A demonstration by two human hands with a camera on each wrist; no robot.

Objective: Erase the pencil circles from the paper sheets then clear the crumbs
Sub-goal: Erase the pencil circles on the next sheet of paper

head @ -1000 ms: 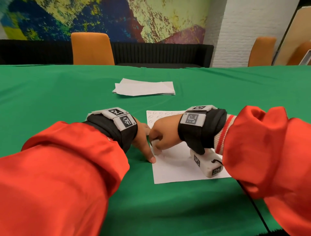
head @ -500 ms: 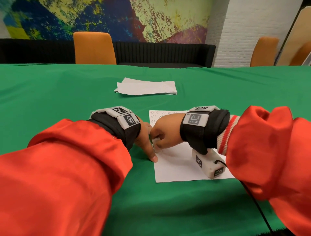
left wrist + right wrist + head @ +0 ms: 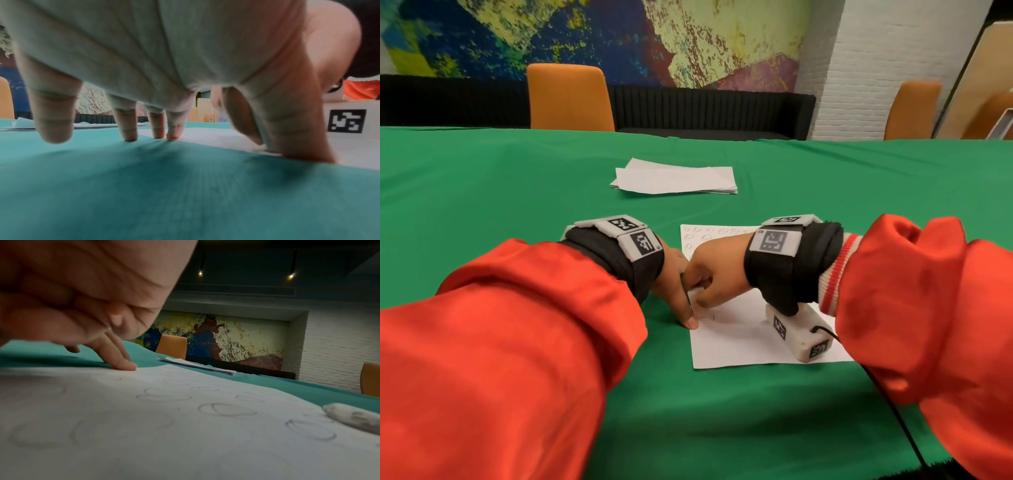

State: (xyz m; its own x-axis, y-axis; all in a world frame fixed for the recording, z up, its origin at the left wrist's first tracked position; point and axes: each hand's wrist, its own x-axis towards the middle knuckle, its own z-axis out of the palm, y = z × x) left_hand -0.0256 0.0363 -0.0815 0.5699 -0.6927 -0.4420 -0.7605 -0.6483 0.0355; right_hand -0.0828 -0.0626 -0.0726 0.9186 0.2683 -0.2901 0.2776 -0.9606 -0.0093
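Single paper sheet (image 3: pixel 739 339) lies flat on green table (image 3: pixel 517 192), thin, limp, prone to creep and crease: left hand (image 3: pixel 674 287) fingers (image 3: pixel 129 128) straight, pinning its edge; right hand (image 3: pixel 709 277) clenched around small white eraser (image 3: pixel 695 294).

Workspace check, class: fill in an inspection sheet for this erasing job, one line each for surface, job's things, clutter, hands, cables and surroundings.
Surface: green tablecloth, smooth and flat.
Job's things: paper sheet in front of the person, pencil circles still on its far part; white eraser on its left edge; stack of sheets farther back.
Clutter: a smudged white object lying on the sheet, too blurred to identify.
Hands: left hand presses straight fingertips down at the sheet's left edge; right hand grips the eraser.
Cables: black cable runs from the right wrist camera across the cloth.
Surroundings: orange chairs, mural wall, white brick.
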